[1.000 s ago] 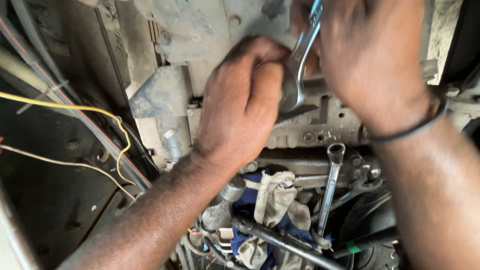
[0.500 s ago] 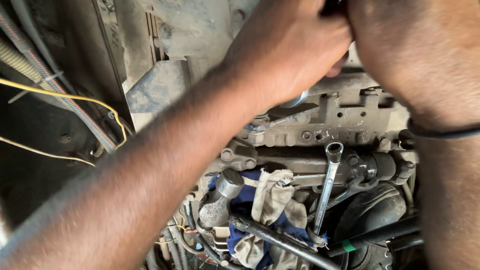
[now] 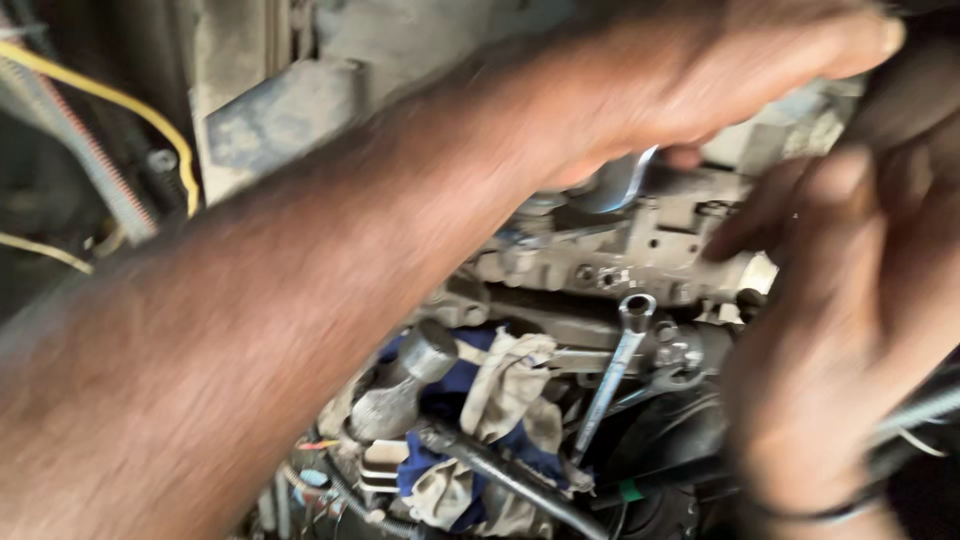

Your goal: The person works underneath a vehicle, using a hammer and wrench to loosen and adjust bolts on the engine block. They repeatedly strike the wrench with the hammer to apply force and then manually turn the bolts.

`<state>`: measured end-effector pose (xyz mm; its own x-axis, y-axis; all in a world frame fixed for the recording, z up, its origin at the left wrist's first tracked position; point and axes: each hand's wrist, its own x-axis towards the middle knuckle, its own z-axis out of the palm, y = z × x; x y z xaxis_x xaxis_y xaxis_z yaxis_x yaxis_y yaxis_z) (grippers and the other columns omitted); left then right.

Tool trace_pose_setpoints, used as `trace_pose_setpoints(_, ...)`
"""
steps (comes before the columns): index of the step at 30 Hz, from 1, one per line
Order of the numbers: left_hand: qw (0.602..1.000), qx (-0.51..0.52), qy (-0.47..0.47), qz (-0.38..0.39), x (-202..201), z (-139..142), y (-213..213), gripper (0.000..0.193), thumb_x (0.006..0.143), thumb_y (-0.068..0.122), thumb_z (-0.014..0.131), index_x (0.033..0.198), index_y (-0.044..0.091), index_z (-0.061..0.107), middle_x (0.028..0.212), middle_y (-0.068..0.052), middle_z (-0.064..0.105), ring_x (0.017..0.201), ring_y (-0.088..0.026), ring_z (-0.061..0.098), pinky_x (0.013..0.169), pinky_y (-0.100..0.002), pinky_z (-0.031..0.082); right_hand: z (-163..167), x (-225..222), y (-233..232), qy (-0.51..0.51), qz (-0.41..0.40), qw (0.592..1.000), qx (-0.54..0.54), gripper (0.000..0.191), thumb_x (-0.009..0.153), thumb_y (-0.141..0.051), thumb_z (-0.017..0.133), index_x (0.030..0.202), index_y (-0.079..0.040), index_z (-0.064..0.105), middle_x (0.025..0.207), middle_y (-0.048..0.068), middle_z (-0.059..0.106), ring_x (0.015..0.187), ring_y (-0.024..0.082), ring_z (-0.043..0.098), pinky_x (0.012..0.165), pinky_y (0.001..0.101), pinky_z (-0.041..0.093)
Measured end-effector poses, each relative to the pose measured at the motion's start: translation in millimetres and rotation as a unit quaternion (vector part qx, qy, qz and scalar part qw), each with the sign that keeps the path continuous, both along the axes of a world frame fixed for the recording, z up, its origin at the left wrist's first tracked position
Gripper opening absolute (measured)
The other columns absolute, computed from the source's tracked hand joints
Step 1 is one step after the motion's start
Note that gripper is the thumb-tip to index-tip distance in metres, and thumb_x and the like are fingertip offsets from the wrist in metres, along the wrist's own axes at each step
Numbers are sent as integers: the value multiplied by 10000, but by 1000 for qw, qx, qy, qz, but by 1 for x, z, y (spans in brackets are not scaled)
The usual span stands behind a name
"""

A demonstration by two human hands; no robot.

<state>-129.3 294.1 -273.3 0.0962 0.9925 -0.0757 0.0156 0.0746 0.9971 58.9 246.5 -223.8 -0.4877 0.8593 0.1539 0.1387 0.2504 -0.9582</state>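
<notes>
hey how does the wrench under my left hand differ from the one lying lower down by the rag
The upper wrench sits right under the left hand, mostly hidden, only a curved shiny part showing; the lower wrench lies untouched, nearly its full length visible. The upper one is against the grey casting; the lower one leans beside the rag, ring end up. Both are bright metal.

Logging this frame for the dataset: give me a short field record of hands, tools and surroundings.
setting: grimy engine bay, seen from above
left hand: reaching across the metal housing, over a shiny wrench; grip hidden
right hand: blurred, fingers spread, holding nothing visible
right wrist: dark band
loose tool: ring spanner lying free below the housing
rag: blue and beige, wedged among the parts
socket piece: grey metal, beside the rag
wiring: yellow wire at the left
</notes>
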Motion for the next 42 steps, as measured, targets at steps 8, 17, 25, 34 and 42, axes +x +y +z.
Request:
trace_pose_setpoints(8,999,-17,29,14,3,2,-1,476,972,566,535,1080,141,721,691,74,582,464,-13,509,406,-245,529,-8,21,-110,-65,-46,981,-175,244,1073,-224,565,997,-48,715,755,60,685,612,108,619,507,269,523)
trace_pose_setpoints(17,997,-65,50,15,8,2,4,495,973,602,520,1117,171,716,637,79,488,451,-31,471,446,-290,531,-30,37,-161,-452,359,812,-84,435,877,-318,755,1131,9,620,1038,186,671,953,305,694,826,428,586)
trace_pose_setpoints(25,992,-112,43,29,-2,-3,-4,515,974,635,507,1151,197,712,590,83,404,439,-48,438,481,-330,534,-49,49,-187,-340,271,900,-40,385,784,-185,722,1114,3,662,1013,192,737,974,367,723,829,466,585)
trace_pose_setpoints(34,991,-132,5,-19,-13,5,-13,447,988,606,513,898,191,651,588,97,342,485,-49,393,484,-306,501,-21,61,-178,-249,170,880,-368,277,833,-185,799,1103,-122,812,802,81,858,744,170,856,703,381,664)
trace_pose_setpoints(42,991,-129,-22,-24,-17,21,-17,344,988,497,537,819,198,528,602,88,377,491,-59,374,457,-301,445,-47,115,-170,-133,-104,933,-317,146,856,12,814,888,-3,672,590,115,651,567,171,555,505,294,450)
